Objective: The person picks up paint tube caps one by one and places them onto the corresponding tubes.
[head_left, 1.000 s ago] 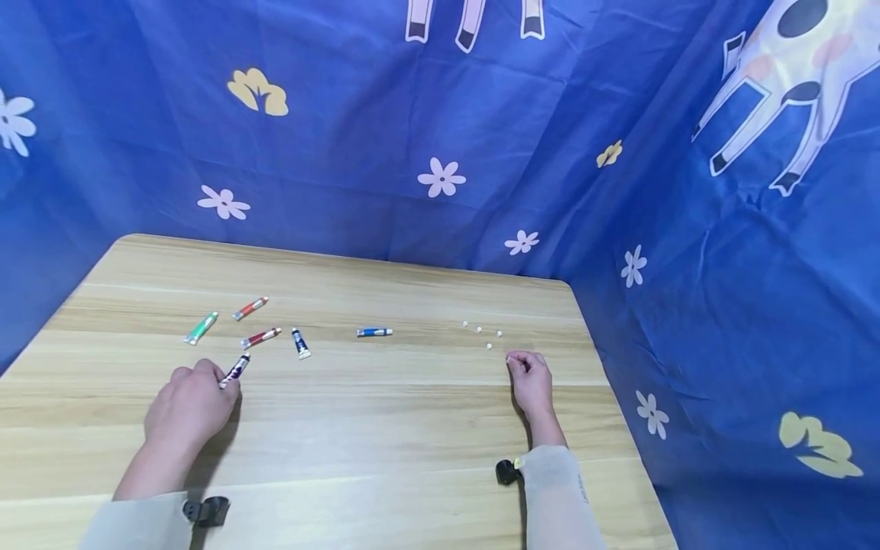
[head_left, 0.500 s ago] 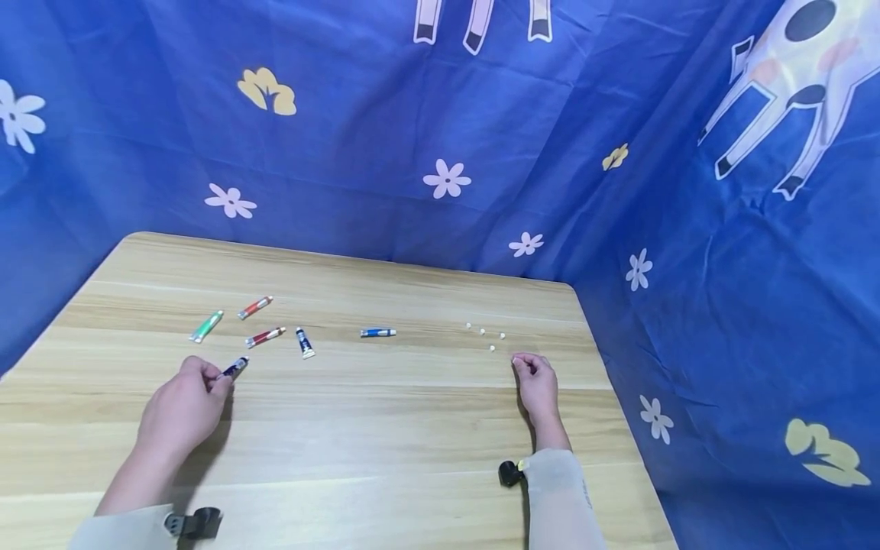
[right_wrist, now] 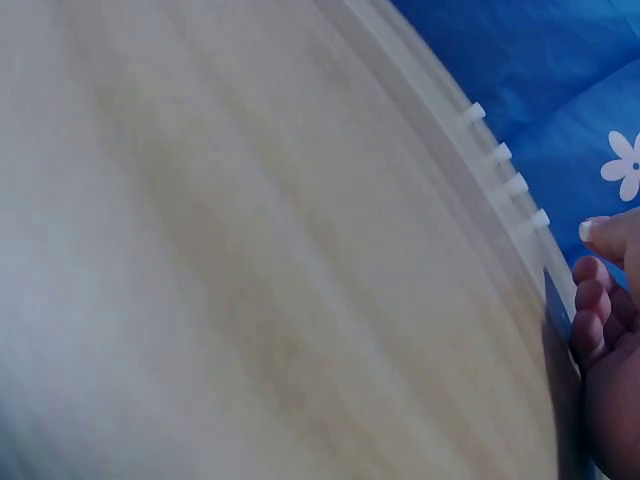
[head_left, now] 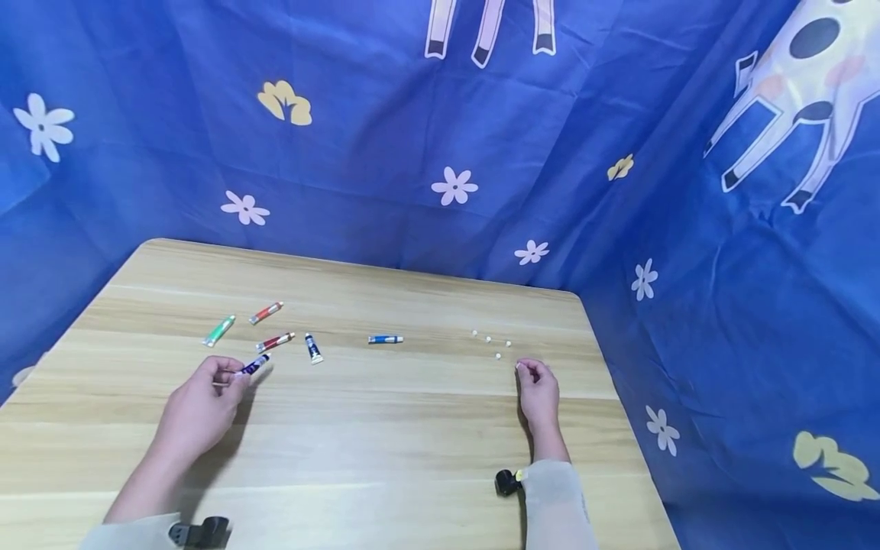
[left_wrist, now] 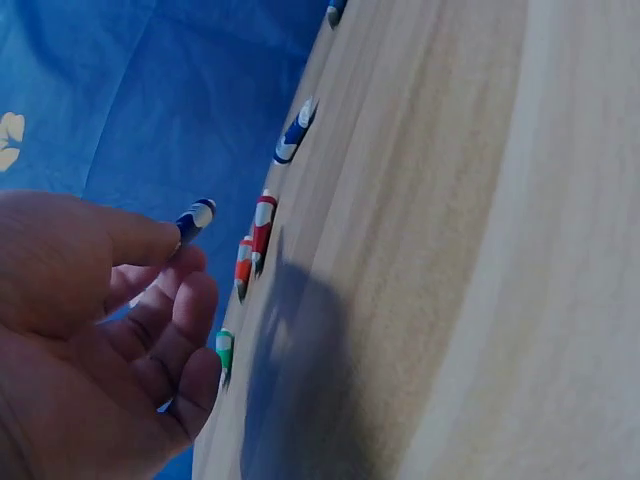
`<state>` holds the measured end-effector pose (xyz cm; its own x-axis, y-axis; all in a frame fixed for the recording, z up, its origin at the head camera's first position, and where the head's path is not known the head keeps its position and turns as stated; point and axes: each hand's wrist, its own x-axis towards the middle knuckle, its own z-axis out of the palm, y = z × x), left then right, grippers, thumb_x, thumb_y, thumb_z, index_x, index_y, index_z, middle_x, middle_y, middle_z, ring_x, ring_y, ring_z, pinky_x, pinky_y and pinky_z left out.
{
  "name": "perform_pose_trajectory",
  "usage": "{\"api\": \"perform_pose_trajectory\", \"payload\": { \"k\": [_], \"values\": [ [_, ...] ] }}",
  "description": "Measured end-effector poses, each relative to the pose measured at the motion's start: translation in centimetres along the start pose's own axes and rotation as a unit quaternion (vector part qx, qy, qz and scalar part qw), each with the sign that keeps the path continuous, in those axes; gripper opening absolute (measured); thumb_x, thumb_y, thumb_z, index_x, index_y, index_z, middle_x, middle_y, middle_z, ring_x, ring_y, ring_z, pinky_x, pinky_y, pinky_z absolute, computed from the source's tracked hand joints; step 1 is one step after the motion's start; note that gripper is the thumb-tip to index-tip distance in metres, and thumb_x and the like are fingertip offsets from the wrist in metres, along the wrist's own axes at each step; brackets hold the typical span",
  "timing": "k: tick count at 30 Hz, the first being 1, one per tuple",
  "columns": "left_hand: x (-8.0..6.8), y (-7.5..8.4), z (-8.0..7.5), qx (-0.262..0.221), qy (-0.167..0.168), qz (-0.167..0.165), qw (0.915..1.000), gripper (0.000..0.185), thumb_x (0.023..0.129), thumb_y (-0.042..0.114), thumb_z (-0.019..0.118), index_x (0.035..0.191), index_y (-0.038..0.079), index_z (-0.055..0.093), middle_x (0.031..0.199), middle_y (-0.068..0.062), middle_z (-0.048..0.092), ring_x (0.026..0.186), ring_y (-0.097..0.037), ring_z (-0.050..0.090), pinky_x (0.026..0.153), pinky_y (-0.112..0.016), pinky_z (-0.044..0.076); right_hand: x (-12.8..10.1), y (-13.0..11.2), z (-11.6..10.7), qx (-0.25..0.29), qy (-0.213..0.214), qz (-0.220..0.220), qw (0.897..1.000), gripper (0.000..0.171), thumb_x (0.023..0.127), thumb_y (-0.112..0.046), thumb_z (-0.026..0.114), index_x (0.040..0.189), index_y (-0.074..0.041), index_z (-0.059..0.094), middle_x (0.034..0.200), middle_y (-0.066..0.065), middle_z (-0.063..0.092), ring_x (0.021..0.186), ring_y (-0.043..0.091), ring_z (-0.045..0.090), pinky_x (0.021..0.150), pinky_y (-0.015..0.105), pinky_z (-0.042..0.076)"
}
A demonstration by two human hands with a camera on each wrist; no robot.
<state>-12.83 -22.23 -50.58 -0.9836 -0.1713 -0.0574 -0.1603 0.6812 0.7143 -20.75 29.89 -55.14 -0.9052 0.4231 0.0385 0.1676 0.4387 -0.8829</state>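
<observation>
Between thumb and forefinger my left hand point(head_left: 205, 405) pinches a dark purple-blue paint tube point(head_left: 256, 364); its capped end points away to the right. In the left wrist view this tube point(left_wrist: 196, 219) is held above the table, and the other fingers curl loosely below. Beyond it lie a green tube point(head_left: 219, 331), an orange-red tube point(head_left: 266, 312), a dark red tube point(head_left: 276, 341) and a dark blue tube point(head_left: 313, 348). My right hand point(head_left: 540, 393) pinches a tiny white piece point(right_wrist: 586, 231), like a cap, at its fingertips. Several similar white caps point(head_left: 498, 356) lie just beyond it.
A brighter blue tube point(head_left: 386, 339) lies alone near the middle of the wooden table point(head_left: 385, 443). Blue printed cloth point(head_left: 385, 137) hangs behind the table and along its right side. Dark wrist cameras point(head_left: 507, 483) sit at both sleeves.
My left hand has raised the dark tube slightly and turned so its fingers show more. The right hand stays almost still. The head view has shifted a little.
</observation>
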Motion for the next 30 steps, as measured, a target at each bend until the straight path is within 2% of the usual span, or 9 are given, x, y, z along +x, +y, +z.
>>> {"api": "perform_pose_trajectory", "payload": {
  "k": [4,10,13,20,24,30],
  "values": [
    [-0.4,0.3,0.1,-0.026,-0.011,-0.001,0.9996,0.037,0.114,0.03,0.054,0.136,0.001,0.054,0.117,-0.019,0.069,0.07,-0.012,0.063,0.053,-0.03,0.05,-0.2,-0.4,0.3,0.039,0.007,0.017,0.999,0.018,0.107,-0.01,0.066,0.119,0.0,0.074,0.098,0.007,0.069,0.09,0.012,0.057,0.075,0.016,0.047],
    [-0.7,1.1,0.2,-0.031,-0.015,0.009,0.9994,0.038,0.114,0.03,0.055,0.137,0.001,0.055,0.12,-0.02,0.07,0.072,-0.012,0.064,0.055,-0.03,0.05,-0.2,-1.1,0.7,0.121,0.006,0.039,0.992,0.021,0.108,-0.003,0.061,0.123,0.009,0.069,0.113,0.028,0.075,0.088,0.01,0.071,0.079,0.016,0.06],
    [-0.6,1.5,0.4,-0.032,-0.008,0.018,0.9993,0.036,0.113,0.03,0.055,0.136,0.002,0.056,0.12,-0.019,0.07,0.074,-0.01,0.063,0.056,-0.029,0.05,-0.3,-1.5,0.8,0.164,0.005,0.051,0.985,0.023,0.108,-0.001,0.06,0.125,0.013,0.067,0.117,0.032,0.075,0.086,0.01,0.074,0.081,0.019,0.063],
    [-0.5,2.4,0.9,-0.041,-0.007,0.021,0.9989,0.035,0.113,0.031,0.058,0.135,0.003,0.058,0.12,-0.018,0.07,0.082,-0.005,0.06,0.063,-0.026,0.05,-0.8,-2.5,0.6,0.222,-0.005,0.081,0.972,0.027,0.107,-0.004,0.064,0.13,0.01,0.067,0.113,0.02,0.079,0.087,0.009,0.074,0.078,0.018,0.061],
    [-0.5,2.8,1.3,-0.054,-0.013,0.014,0.9983,0.036,0.113,0.031,0.057,0.135,0.003,0.057,0.121,-0.017,0.07,0.081,-0.005,0.06,0.061,-0.027,0.051,-1.2,-3.0,0.4,0.256,-0.002,0.083,0.963,0.031,0.107,-0.003,0.064,0.133,0.013,0.064,0.106,0.013,0.079,0.086,0.01,0.074,0.076,0.018,0.06],
    [-0.6,3.0,1.6,-0.057,-0.017,0.012,0.9981,0.036,0.116,0.034,0.051,0.136,0.005,0.056,0.119,-0.015,0.067,0.082,-0.012,0.059,0.061,-0.027,0.05,-1.8,-3.2,0.1,0.292,0.01,0.084,0.953,0.032,0.107,-0.003,0.064,0.134,0.014,0.063,0.102,0.009,0.079,0.083,0.009,0.073,0.073,0.017,0.059]
  ]
}}
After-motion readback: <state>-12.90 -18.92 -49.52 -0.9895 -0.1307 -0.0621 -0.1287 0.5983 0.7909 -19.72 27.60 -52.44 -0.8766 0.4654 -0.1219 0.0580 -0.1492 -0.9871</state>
